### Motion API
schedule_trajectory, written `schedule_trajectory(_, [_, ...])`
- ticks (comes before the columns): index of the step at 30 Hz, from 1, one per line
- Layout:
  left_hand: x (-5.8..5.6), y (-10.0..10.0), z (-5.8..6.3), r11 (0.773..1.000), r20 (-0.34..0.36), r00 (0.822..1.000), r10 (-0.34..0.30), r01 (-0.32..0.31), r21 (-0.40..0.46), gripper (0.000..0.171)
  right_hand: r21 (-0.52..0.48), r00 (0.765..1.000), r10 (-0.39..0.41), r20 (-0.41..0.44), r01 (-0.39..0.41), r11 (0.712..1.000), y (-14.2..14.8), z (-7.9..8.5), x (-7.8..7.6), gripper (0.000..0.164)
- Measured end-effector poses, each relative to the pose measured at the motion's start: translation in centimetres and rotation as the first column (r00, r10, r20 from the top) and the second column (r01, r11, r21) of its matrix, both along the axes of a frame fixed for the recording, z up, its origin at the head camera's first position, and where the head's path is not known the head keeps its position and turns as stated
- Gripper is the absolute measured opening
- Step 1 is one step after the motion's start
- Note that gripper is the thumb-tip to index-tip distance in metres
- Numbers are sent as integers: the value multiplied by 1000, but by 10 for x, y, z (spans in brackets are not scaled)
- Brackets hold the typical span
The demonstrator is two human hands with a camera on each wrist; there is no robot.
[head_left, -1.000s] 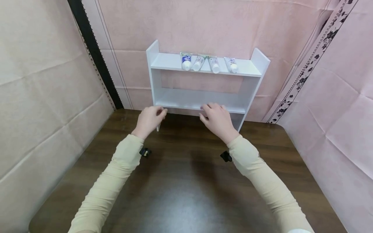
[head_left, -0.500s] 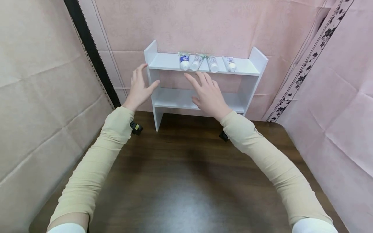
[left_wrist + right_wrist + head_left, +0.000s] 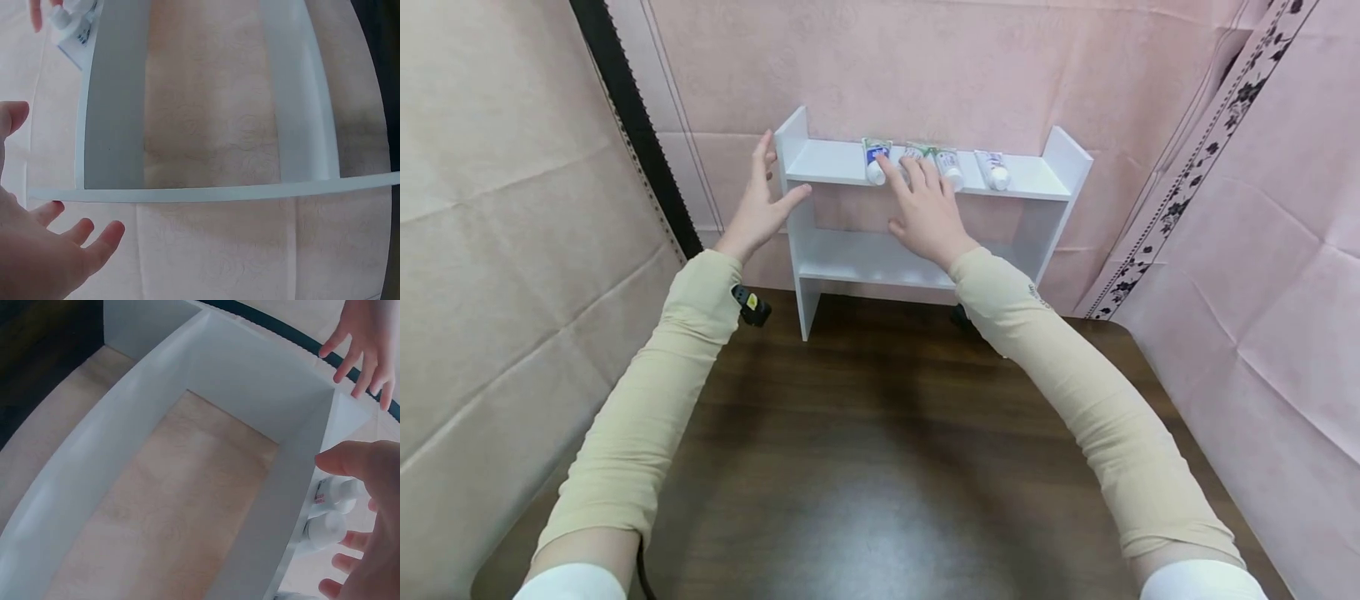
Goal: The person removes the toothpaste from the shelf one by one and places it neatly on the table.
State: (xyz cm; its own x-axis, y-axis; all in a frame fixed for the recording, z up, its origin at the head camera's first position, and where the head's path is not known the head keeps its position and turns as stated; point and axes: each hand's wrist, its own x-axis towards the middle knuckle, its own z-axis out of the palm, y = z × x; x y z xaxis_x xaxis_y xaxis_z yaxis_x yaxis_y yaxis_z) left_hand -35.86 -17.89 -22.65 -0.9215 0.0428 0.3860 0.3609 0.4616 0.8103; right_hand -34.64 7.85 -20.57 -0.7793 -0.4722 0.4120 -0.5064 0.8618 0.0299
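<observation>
Several white capped squeeze tubes lie in a row on the top board of a white two-tier shelf (image 3: 850,257). Leftmost is the blue-labelled tube (image 3: 876,158); at the row's right end lies a white tube (image 3: 994,172). My right hand (image 3: 931,218) is at the top board's front edge, fingers spread, partly covering the middle tubes. In the right wrist view its thumb (image 3: 344,459) and fingers stand about two tube caps (image 3: 326,530), with no grip visible. My left hand (image 3: 756,212) is beside the shelf's left side panel (image 3: 187,194), fingers apart, holding nothing; contact is unclear.
The shelf stands at the back of a dark brown wooden table (image 3: 850,467). Pink cloth (image 3: 925,67) hangs behind it, and pale cloth walls (image 3: 512,208) rise on both sides. A small black camera (image 3: 751,305) is strapped at the left wrist.
Both hands have risen from the lower board's height toward the top board, and their fingers have spread. Over the last half second, the right hand has moved farther up, in front of the tubes.
</observation>
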Motion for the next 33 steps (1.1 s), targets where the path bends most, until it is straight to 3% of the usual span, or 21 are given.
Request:
schedule_trajectory(6, [-8,9,10,994,29,999,33,-36,104,76,-20,1000,-14,22,14,1000,-5,-1,-8,79])
schedule_trajectory(11, [-18,14,12,986,22,997,72,-75,146,70,-73,1000,-13,-7,12,997,-12,-1,-2,69])
schedule_trajectory(15, [-28,14,8,986,-17,991,136,-134,100,66,-117,999,1,-40,-5,993,-19,1,6,61])
schedule_trajectory(19, [-37,15,6,975,-60,973,222,-221,21,64,-110,998,-23,-57,17,994,-26,4,6,58])
schedule_trajectory(25, [-37,13,7,924,-96,937,336,-347,-158,59,-173,993,-79,92,95,980,-33,2,-1,62])
schedule_trajectory(29, [-35,12,7,910,-94,933,348,-360,-204,59,-265,979,-124,159,164,950,-34,-4,-4,55])
schedule_trajectory(33, [-37,11,8,896,-116,925,363,-380,-230,59,-344,975,-161,153,205,916,-36,-6,-7,48])
